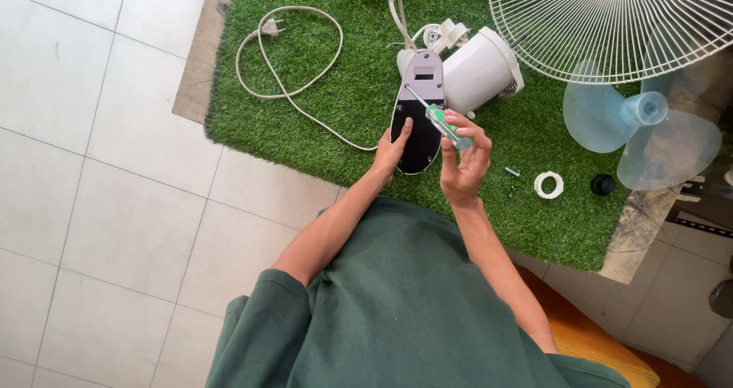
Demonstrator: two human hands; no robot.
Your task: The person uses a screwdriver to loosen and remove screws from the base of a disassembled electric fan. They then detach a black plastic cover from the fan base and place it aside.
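My right hand (pixel 463 161) grips a screwdriver (pixel 440 119) with a clear green handle. Its metal shaft points up and left, and the tip touches the grey upper part of an oval fan control housing (pixel 420 90). My left hand (pixel 391 149) holds the left edge of that housing's black lower half and steadies it. The housing joins a white fan motor body (pixel 477 69) that lies on a mat of green artificial grass (pixel 359 90).
A white power cord with plug (pixel 286 48) loops on the grass at left. A white wire fan grille (pixel 611 22) lies at top right above a pale blue fan blade (pixel 645 132). Near my right hand lie a small screw (pixel 512 172), a white ring (pixel 548 184) and a black cap (pixel 602 183). Tiled floor (pixel 99 167) spreads left.
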